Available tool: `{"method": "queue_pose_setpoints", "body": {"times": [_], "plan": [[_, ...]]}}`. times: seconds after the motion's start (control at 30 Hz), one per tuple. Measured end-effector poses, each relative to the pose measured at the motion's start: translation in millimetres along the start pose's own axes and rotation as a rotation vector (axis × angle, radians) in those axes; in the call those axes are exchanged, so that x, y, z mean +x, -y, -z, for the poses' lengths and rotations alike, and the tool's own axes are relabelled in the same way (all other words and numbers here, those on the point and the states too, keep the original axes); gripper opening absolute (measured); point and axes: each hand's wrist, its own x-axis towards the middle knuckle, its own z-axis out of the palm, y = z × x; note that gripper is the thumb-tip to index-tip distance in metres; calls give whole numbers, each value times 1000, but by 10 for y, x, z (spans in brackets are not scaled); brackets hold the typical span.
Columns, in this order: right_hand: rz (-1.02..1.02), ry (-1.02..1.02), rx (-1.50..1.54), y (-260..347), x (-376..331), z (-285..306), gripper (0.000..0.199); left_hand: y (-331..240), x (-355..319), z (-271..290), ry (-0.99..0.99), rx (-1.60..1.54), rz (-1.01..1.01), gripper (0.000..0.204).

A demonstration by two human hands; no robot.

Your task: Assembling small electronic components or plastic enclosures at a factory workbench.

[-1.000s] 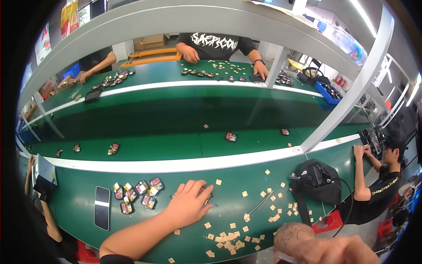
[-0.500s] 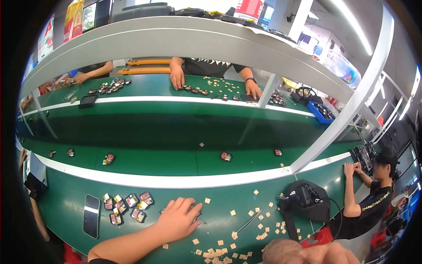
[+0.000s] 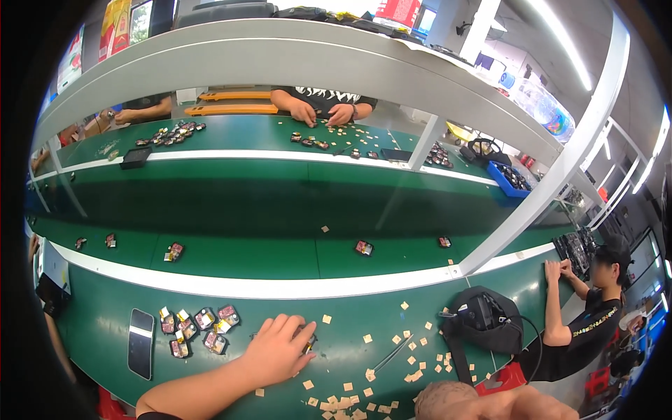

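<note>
My left hand (image 3: 278,348) reaches in from the lower left, palm down, its fingers curved over a small black electronic module (image 3: 312,343) on the green bench. Most of that module is hidden; a dark edge shows between forefinger and thumb. To its left lies a loose group of similar modules (image 3: 204,319) with reddish and yellow-white faces. My right hand (image 3: 445,402) is at the lower edge, close to the camera, and its fingers cannot be made out. Small square beige pieces (image 3: 344,404) are scattered between and around the hands. Among them lie metal tweezers (image 3: 393,352).
A smartphone (image 3: 141,344) lies left of the modules. At the right rests a black bag (image 3: 488,320) with a strap. Beyond the white rail (image 3: 280,288), a green belt (image 3: 280,255) carries a few modules. A shelf frame (image 3: 301,59) spans above; other people sit opposite and at right.
My left hand stays over the same spot, and my right hand remains low in view. The view shifts slightly. Across the bench, the other person's hands have come together.
</note>
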Motion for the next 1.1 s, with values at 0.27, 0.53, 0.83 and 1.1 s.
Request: {"method": "queue_pose_setpoints", "body": {"times": [0.27, 0.53, 0.83, 1.1], "plan": [[-137, -54, -74, 46, -73, 23, 9, -3, 34, 4, 5, 11, 17, 63], [4, 35, 63, -128, -60, 35, 13, 4, -49, 3, -2, 5, 8, 63], [-437, -54, -29, 149, 201, 198, 15, -3, 10, -7, 7, -5, -12, 65], [-285, -469, 98, 126, -15, 490, 12, -34, 182, 83, 38, -33, 66, 71]]}}
